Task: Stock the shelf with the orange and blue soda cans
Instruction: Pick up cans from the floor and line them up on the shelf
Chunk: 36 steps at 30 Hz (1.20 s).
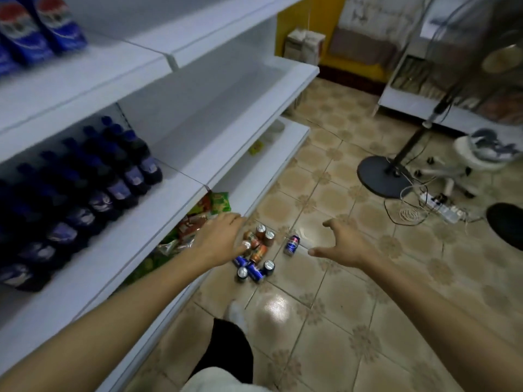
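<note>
**Friend:** Have you put any cans on the shelf yet?

**Me:** No, I don't think so. All the cans I can see are on the floor [325, 292]. The orange cans [259, 244] sit in a little bunch, some standing and some lying down. The blue cans [254, 270] are bunched right next to them, closer to me. One more blue can [291, 245] lies on its side, a bit apart from the others.

**Friend:** What are your hands doing?

**Me:** Both hold nothing. My left hand [219, 239] is over the orange bunch with the fingers out. I can't tell if it touches a can. My right hand [343, 244] is spread wide, near the lone blue can.

**Friend:** Where will the cans go?

**Me:** My guess is the white shelf [226, 114] on my left. Its right part is bare. The left part has dark soda bottles [93, 193] in rows. Snack bags [198, 219] sit lower down.

**Friend:** So lots left to do?

**Me:** Yes, nearly all of it. I have to pick up every can first.
</note>
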Tool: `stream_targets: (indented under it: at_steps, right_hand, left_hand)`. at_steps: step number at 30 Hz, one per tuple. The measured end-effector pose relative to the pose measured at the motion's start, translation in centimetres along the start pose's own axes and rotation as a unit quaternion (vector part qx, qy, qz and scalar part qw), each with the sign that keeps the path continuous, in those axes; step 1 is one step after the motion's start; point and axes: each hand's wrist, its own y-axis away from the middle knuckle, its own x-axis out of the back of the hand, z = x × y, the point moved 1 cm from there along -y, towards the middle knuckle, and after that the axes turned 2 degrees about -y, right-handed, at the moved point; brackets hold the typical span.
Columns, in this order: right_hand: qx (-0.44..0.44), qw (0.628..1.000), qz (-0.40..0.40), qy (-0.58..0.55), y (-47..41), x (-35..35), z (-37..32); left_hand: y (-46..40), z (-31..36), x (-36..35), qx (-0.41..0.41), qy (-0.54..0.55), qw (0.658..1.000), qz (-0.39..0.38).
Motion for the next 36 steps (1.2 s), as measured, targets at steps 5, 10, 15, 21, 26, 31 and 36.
stream_targets:
  at_steps: [5,10,15,21,26,31,36]
  right_hand:
    - [-0.035,0.998,-0.048,-0.001,-5.6,-2.5,2.6]
    - [-0.091,0.992,-0.092,-0.013,-13.0,-6.8,5.6]
    - [-0.149,0.975,-0.163,-0.014,-20.1,-13.4,9.2]
    - [-0.126,0.963,-0.238,-0.01,-29.4,-26.1,13.3]
    - [-0.093,0.963,-0.254,0.008,-38.0,-38.5,16.7]
    - [0.019,0.971,-0.211,0.113,-46.0,-49.3,19.8]
    - [0.12,0.947,-0.238,0.179,-51.5,-55.9,22.2]
  left_hand:
    - [-4.8,-2.1,-4.3,0.026,0.035,0.997,-0.058]
    - [-11.0,-3.6,-11.6,0.082,0.114,0.981,-0.135]
    - [-15.5,-4.4,-23.8,0.153,0.173,0.946,-0.229]
    - [-17.2,-3.7,-39.1,0.276,0.299,0.872,-0.271]
    - [-21.3,-2.4,-52.6,0.339,0.388,0.823,-0.238]
    - [-26.5,-2.0,-66.1,0.383,0.373,0.823,-0.191]
    - [-28.0,-2.3,-73.3,0.37,0.346,0.846,-0.167]
